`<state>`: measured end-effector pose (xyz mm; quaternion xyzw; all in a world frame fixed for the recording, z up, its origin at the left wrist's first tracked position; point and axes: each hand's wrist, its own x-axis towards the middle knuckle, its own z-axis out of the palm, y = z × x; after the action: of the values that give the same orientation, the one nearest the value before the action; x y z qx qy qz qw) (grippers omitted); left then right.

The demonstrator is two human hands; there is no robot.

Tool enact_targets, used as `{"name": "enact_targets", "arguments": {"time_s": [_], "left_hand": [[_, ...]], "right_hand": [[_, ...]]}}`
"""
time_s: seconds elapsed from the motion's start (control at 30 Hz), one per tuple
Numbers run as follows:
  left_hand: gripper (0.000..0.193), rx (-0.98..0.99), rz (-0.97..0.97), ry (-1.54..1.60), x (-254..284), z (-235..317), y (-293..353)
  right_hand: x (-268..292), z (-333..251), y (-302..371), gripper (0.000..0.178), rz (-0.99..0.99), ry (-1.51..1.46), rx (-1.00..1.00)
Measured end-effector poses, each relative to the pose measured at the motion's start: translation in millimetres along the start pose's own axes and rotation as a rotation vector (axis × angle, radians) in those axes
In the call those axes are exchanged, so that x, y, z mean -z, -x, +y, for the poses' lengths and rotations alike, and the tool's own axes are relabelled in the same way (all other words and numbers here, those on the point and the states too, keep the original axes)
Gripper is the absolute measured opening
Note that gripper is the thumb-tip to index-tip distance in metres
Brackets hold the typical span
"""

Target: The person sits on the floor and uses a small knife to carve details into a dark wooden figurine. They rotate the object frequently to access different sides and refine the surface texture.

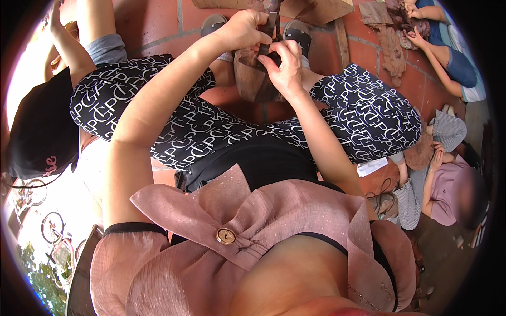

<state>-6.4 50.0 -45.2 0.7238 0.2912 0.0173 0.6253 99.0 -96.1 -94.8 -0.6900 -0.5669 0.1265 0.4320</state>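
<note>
Between my feet, at the upper middle, both hands work close together on a dark, narrow strip point(270, 25) that stands roughly upright. My left hand point(243, 30) is closed, with its thumb and fingers at the strip's side. Slightly lower and to the right, my right hand point(286, 68) has its fingers curled and its thumb pressed in near the strip's lower end. Beneath them is a brown, block-like piece point(253, 79) with a flat, worn-looking surface. My fingers partly cover where the strip meets this piece, and I cannot make out its exact kind.
Red tiles point(158, 21) make up the floor. Brown sheet material point(316, 9) lies beyond my hands, and ragged brown pieces point(390, 52) lie to the right. A person in a black cap point(45, 126) is close on my left; other people sit on the right, one in a pink shirt point(445, 189).
</note>
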Motion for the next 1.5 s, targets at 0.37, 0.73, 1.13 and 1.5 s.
{"name": "enact_targets", "arguments": {"time_s": [0.37,0.73,1.13,1.5], "left_hand": [[0.022,-0.051,-0.010,0.027,2,-2,-3],[0.026,-0.222,0.119,-0.309,1,28,-2],[0.025,-0.097,0.373,-0.463,-27,5,-7],[0.034,-0.106,0.421,-0.285,-25,6,5]], "right_hand": [[1,-3,-1,0.024,-0.006,0.003,-0.019],[11,5,-11,0.020,0.007,-0.148,-0.137],[1,-5,0,0.020,-0.025,0.125,0.016],[-5,-9,-1,0.022,-0.032,0.177,0.050]]}}
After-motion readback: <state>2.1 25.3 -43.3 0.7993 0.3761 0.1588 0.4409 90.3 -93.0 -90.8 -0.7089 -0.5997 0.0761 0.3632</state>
